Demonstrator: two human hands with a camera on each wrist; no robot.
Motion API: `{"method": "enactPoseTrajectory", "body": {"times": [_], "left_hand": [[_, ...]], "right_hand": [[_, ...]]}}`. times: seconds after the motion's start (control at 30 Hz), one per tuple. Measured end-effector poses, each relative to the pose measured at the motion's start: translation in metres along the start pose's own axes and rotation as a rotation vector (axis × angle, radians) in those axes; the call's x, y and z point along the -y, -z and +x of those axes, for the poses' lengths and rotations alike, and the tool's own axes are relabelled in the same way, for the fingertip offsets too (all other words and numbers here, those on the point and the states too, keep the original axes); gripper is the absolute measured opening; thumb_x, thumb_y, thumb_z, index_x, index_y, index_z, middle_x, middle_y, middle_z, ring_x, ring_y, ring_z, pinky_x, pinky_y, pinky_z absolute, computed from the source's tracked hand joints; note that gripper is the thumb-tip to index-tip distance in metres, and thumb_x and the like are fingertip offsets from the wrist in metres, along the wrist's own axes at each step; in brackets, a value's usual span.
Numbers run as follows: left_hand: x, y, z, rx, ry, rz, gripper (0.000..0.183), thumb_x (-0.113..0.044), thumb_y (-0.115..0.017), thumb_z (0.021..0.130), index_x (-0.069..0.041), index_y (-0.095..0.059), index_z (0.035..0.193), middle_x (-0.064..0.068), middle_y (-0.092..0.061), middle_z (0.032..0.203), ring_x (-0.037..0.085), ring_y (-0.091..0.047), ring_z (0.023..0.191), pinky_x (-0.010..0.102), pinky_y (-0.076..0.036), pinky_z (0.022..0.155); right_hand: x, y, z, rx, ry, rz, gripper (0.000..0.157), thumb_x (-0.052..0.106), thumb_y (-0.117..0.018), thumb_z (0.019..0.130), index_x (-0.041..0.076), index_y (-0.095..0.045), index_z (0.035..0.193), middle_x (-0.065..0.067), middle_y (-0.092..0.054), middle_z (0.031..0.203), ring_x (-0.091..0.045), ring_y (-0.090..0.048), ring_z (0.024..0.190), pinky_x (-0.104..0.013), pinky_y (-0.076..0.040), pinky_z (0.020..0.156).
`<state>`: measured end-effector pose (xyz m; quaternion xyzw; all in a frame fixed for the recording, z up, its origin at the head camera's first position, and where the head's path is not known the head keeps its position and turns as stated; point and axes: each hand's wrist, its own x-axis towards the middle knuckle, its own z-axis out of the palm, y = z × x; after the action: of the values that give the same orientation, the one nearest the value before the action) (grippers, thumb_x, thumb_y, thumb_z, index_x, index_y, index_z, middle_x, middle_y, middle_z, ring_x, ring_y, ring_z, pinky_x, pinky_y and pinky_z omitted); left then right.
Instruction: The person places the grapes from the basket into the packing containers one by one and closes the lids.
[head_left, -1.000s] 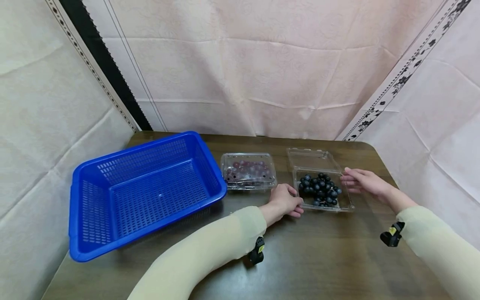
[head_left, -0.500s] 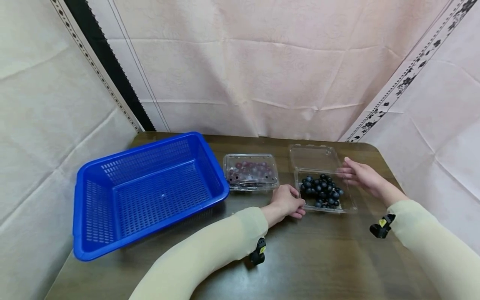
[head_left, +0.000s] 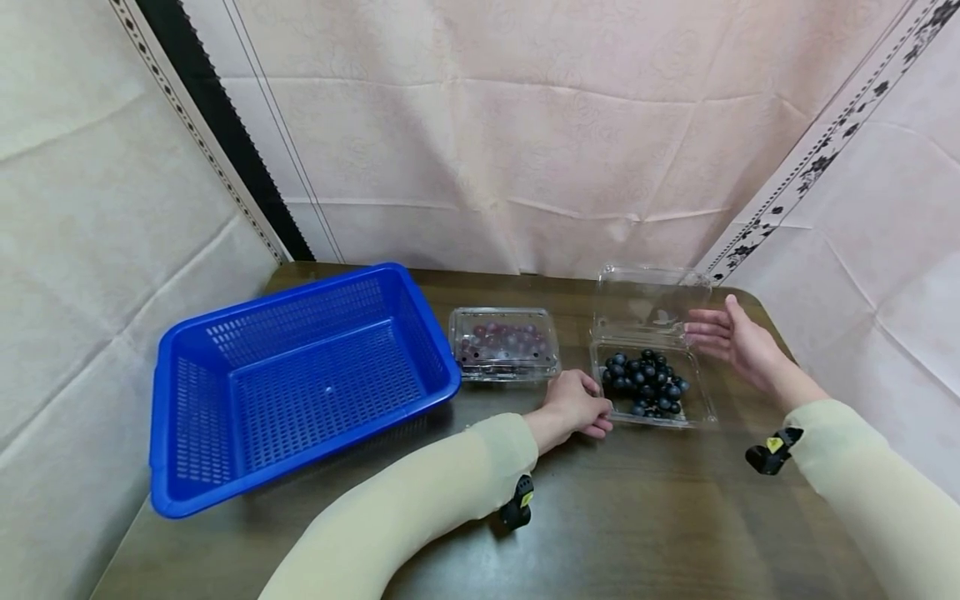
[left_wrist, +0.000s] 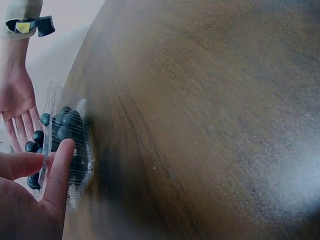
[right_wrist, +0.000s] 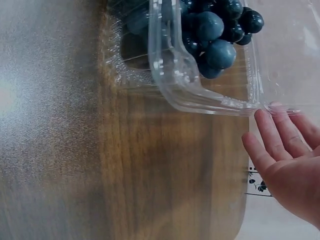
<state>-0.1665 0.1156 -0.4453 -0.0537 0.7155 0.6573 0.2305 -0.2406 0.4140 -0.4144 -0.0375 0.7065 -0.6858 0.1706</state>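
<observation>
A clear plastic clamshell box [head_left: 702, 406] holds a bunch of dark grapes [head_left: 643, 383]. Its hinged lid [head_left: 647, 298] stands raised at the far side. My left hand [head_left: 576, 405] pinches the box's near left rim between thumb and forefinger, as the left wrist view shows, with grapes [left_wrist: 70, 120] behind the clear wall. At the lid's right side is my right hand [head_left: 742, 343], palm turned inward and fingers extended. In the right wrist view its fingertips [right_wrist: 263, 116] come right at the box's edge by the hinge.
Left of the open box, a second clear clamshell box [head_left: 504, 372] with reddish grapes [head_left: 498, 340] stands closed. A large blue plastic basket [head_left: 315, 392] takes up the left of the wooden table [head_left: 630, 517]. Pale cloth [head_left: 525, 150] hangs behind the table.
The lid has swung up from lying low behind the box to a steeper tilt. My right hand has moved slightly up along it, while the left keeps its pinch on the box.
</observation>
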Motion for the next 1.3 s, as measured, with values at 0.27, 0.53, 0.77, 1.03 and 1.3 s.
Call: {"method": "enactPoseTrajectory", "body": {"times": [0.27,0.53,0.77,1.03,1.3], "left_hand": [[0.001,0.001,0.000,0.006,0.009,-0.019,0.025,0.007,-0.067,0.084,0.001,-0.053,0.103,0.020,-0.071,0.079,0.035,-0.071,0.071,0.040,-0.061,0.058],[0.000,0.000,-0.003,0.007,0.020,-0.069,0.026,0.009,-0.066,0.083,0.001,-0.052,0.104,0.019,-0.070,0.079,0.036,-0.071,0.072,0.041,-0.061,0.061],[0.002,0.000,-0.003,0.025,0.025,-0.125,0.027,0.009,-0.065,0.083,0.001,-0.050,0.104,0.017,-0.069,0.080,0.037,-0.071,0.073,0.039,-0.061,0.061],[0.006,0.002,0.000,0.054,0.033,-0.148,0.026,0.006,-0.064,0.086,-0.002,-0.050,0.106,0.020,-0.070,0.082,0.036,-0.071,0.075,0.038,-0.061,0.062],[0.008,0.005,0.002,0.090,0.021,-0.199,0.012,-0.001,-0.056,0.094,-0.003,-0.051,0.105,0.023,-0.070,0.085,0.037,-0.071,0.075,0.043,-0.061,0.063]], "right_hand": [[0.008,0.001,-0.003,-0.002,0.060,-0.048,0.078,0.056,-0.018,0.100,-0.010,-0.040,0.138,0.000,-0.066,0.122,-0.015,-0.062,0.114,-0.022,-0.049,0.097],[0.021,0.000,-0.013,0.065,0.098,-0.055,0.076,0.053,-0.016,0.101,-0.011,-0.038,0.137,0.002,-0.065,0.124,-0.016,-0.059,0.118,-0.022,-0.047,0.099],[0.026,-0.010,-0.023,0.026,0.051,-0.089,0.049,0.041,-0.030,0.104,0.012,-0.063,0.126,0.007,-0.068,0.118,-0.005,-0.062,0.110,-0.018,-0.048,0.096],[0.012,-0.016,-0.037,0.010,0.059,-0.310,0.044,0.033,-0.034,0.106,0.012,-0.047,0.143,0.021,-0.054,0.132,0.011,-0.049,0.117,-0.008,-0.042,0.094],[0.001,-0.020,-0.056,0.021,0.017,-0.432,0.049,0.029,-0.039,0.105,0.010,-0.033,0.150,0.007,-0.042,0.148,0.013,-0.045,0.118,-0.006,-0.042,0.088]]}}
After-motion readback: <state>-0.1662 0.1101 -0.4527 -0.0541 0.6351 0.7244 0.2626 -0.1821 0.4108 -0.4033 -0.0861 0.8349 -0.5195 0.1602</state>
